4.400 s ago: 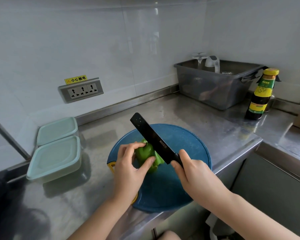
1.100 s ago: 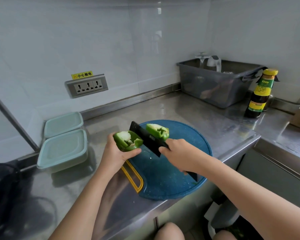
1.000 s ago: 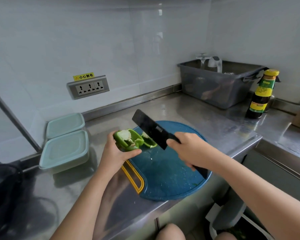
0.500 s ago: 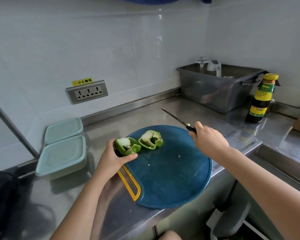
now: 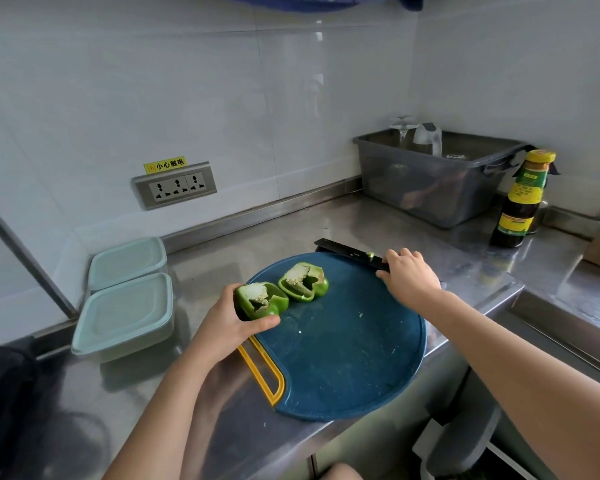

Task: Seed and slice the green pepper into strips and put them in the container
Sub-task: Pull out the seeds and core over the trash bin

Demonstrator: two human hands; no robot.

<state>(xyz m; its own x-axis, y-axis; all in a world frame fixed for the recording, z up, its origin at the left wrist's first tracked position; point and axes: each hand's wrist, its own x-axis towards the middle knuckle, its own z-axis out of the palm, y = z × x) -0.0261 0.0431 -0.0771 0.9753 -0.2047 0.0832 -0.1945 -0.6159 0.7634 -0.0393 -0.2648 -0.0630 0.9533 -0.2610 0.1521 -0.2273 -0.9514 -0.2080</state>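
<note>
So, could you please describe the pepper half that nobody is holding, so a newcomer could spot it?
Find the round blue board on the steel counter. Two pepper halves are at its far left; the free half is the right-hand one, lying cut side up on the board. Its neighbour, the other half, is gripped by the left hand.

There are two pepper halves [image 5: 261, 301] [image 5: 303, 282], one knife [image 5: 347, 251], one round cutting board [image 5: 343, 358] and two hands [image 5: 229, 323] [image 5: 409, 278]. The surface [image 5: 239, 251] also carries two lidded containers [image 5: 127, 259] [image 5: 125, 315], one grey tub [image 5: 430, 188] and one sauce bottle [image 5: 520, 206]. One wall socket panel [image 5: 175, 185] has three outlets.
</note>
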